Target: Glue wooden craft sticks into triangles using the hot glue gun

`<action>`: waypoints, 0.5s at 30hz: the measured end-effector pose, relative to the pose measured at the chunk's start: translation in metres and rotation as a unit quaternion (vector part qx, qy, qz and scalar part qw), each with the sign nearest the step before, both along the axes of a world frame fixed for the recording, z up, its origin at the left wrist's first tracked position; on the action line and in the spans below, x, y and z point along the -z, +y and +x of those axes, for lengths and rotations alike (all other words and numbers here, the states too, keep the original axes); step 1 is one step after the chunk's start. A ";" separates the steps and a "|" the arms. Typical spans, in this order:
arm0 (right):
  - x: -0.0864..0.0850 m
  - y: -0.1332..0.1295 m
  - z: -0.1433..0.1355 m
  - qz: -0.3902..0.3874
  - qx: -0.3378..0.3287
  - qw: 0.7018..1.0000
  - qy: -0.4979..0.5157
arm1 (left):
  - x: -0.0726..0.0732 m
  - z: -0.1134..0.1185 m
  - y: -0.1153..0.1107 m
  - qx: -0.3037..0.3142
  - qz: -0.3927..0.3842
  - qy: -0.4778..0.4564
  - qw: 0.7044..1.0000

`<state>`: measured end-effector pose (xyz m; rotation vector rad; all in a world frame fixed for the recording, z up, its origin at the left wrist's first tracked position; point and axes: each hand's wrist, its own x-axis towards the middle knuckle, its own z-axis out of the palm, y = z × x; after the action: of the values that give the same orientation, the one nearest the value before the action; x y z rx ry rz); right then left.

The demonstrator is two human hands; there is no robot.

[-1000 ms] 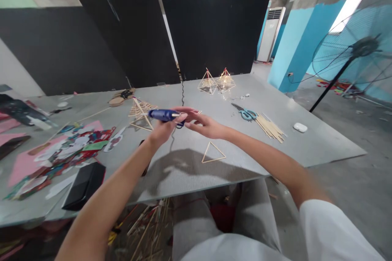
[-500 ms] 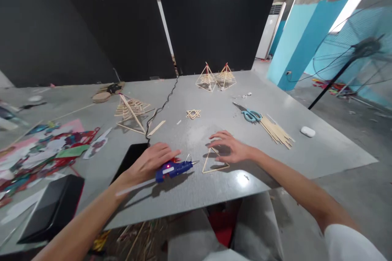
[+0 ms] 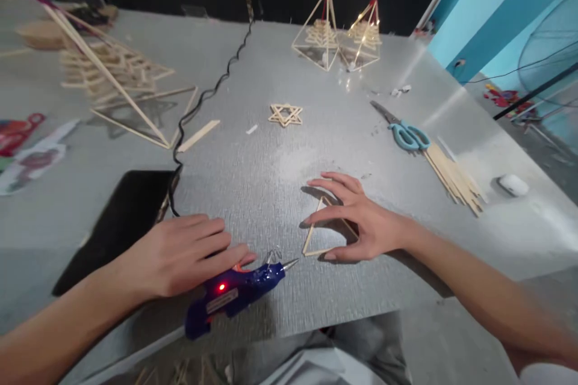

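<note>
My left hand (image 3: pixel 185 255) is closed around the handle of a blue hot glue gun (image 3: pixel 244 292). A red light glows on its side, and a pale glue stick (image 3: pixel 139 352) sticks out from its back end. The metal nozzle points right, just short of a small triangle of thin wooden sticks (image 3: pixel 318 251). Over that triangle, my right hand (image 3: pixel 365 216) has its fingers spread, covering the right side. Whether its fingertips touch the sticks I cannot tell. Farther back lies a six-pointed stick star (image 3: pixel 285 115).
Blue-handled scissors (image 3: pixel 409 135) and a bundle of flat sticks (image 3: pixel 454 180) lie on the right, near a white case (image 3: pixel 513 185). Stick pyramids (image 3: pixel 323 33) stand at the back; a larger one (image 3: pixel 112 78) is at left. A black cord (image 3: pixel 217 84) runs past a dark phone-like slab (image 3: pixel 121 222).
My view has come closer and tilted down toward the table. The glue gun stays in my left hand, its nozzle nearer the triangle. My right hand still hovers around the triangle, fingers apart.
</note>
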<state>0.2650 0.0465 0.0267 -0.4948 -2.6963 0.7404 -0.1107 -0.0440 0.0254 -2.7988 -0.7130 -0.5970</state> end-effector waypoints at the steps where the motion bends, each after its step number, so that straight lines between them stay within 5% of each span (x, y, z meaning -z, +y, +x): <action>1: -0.001 0.000 -0.001 0.001 -0.001 1.000 -0.003 | -0.001 0.005 0.001 0.013 0.008 0.012 1.000; 7: -0.002 -0.001 -0.003 0.011 0.002 1.000 -0.015 | 0.000 0.016 0.001 -0.044 -0.060 -0.032 0.997; 15: -0.001 -0.001 -0.004 0.010 0.000 1.000 -0.009 | -0.011 0.019 0.002 -0.019 -0.063 -0.019 0.998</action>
<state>0.2614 0.0458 0.0275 -0.4986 -2.7172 0.7105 -0.0920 -0.0420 0.0363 -2.8889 -0.8377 -0.6215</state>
